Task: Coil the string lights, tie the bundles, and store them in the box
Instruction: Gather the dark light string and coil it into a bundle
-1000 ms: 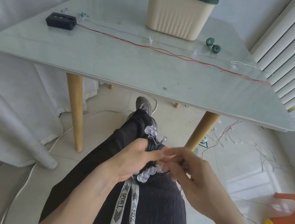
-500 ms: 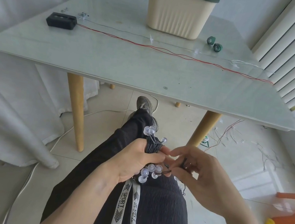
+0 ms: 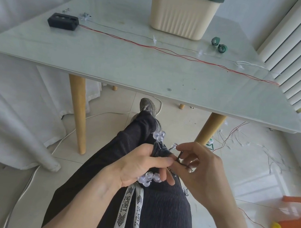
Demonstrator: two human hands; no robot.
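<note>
One cream ribbed plastic box (image 3: 183, 13) at twelve o'clock, two green tape rolls (image 3: 218, 45) at one, one black battery case (image 3: 63, 21) at eleven.

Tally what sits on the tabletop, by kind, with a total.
Cream box with green lid: 1
Black battery case: 1
Green tie rolls: 2
Red-wired light string: 1
Total: 5

Box (image 3: 182, 15) top cut off by upper edge. Bundle (image 3: 158, 147) middle hidden inside left hand (image 3: 139, 167); only bulbs at both ends show. Thin tie at right hand (image 3: 203, 169) fingertips too small to make out. Orange thing (image 3: 296, 219) blurred, cut by right edge. Floor wires (image 3: 266, 149) too fine to trace.
</note>
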